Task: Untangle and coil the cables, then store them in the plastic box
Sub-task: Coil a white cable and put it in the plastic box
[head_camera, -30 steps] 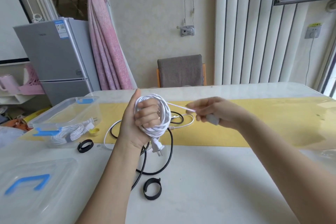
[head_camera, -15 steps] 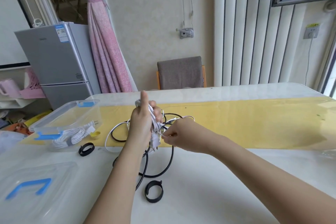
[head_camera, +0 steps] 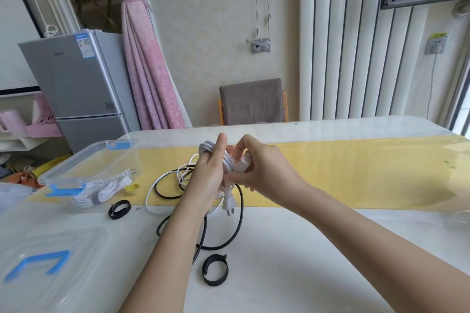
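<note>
- My left hand (head_camera: pixel 208 178) is raised over the table (head_camera: pixel 292 262), thumb pointing up, with the fingers wrapped round a coil of white cable (head_camera: pixel 206 147).
- My right hand (head_camera: pixel 262 173) is hard against the left. Its fingertips are curled and pinch a small white block (head_camera: pixel 244 161) at the side of the coil.
- A white plug (head_camera: pixel 228 205) hangs below the left hand, prongs down, just above the tabletop.
- A black cable (head_camera: pixel 241 213) lies loose under both hands in open loops. A thin white lead (head_camera: pixel 150 193) loops beside it, across the edge of the yellow runner (head_camera: pixel 356 173).
- Two black strap rings lie flat on the table: one near my left forearm (head_camera: pixel 215 270), and one by the box (head_camera: pixel 119 209).
- The clear plastic box (head_camera: pixel 73 160) with blue clips sits to the far left. A white bundle (head_camera: pixel 98 192) is inside it, bound with a grey band, and its plug shows through the wall.
- The clear lid (head_camera: pixel 50 249) lies apart from the box at the near left corner, blurred, with one blue clip showing.
- Hard to make out:
  - The left palm hides most of the coil, so I cannot count its turns.
  - I cannot tell how the block joins the cable.
  - The small yellow thing (head_camera: pixel 132 188) beside the box is too small to name.
  - The black cable's ends are hidden behind my left arm.
</note>
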